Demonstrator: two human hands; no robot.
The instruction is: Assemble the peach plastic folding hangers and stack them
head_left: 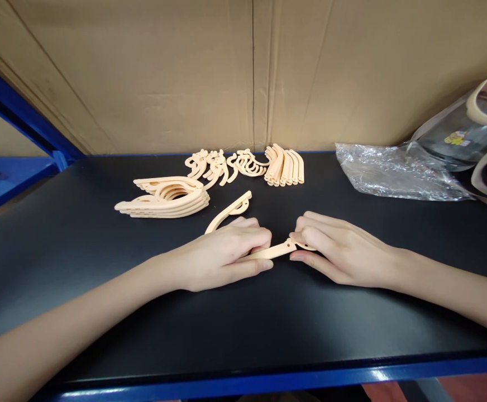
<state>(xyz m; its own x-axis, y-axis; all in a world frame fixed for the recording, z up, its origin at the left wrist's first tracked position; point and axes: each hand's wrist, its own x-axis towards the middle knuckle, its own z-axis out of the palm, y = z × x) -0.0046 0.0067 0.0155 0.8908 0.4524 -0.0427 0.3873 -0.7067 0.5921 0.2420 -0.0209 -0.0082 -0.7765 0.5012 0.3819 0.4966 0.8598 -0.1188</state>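
Note:
My left hand [230,254] is closed around a cream plastic hanger arm [277,251], whose end with a round hole points to the right. At that end, my right hand [335,248] pinches a small curved cream piece [304,244], mostly covered by the fingers. It meets the arm's tip; whether the two are joined cannot be seen. Behind my left hand, another curved cream arm [225,213] with a small loop slants up to the right. Its lower end is hidden, so I cannot tell if it connects to the held arm.
On the black tabletop [243,335], a stack of cream hanger pieces [163,207] lies left. Farther back are small cream hooks [216,166] and a row of curved arms [285,166]. A clear plastic bag [394,173] and transparent container [457,134] are right. Cardboard [163,72] stands behind.

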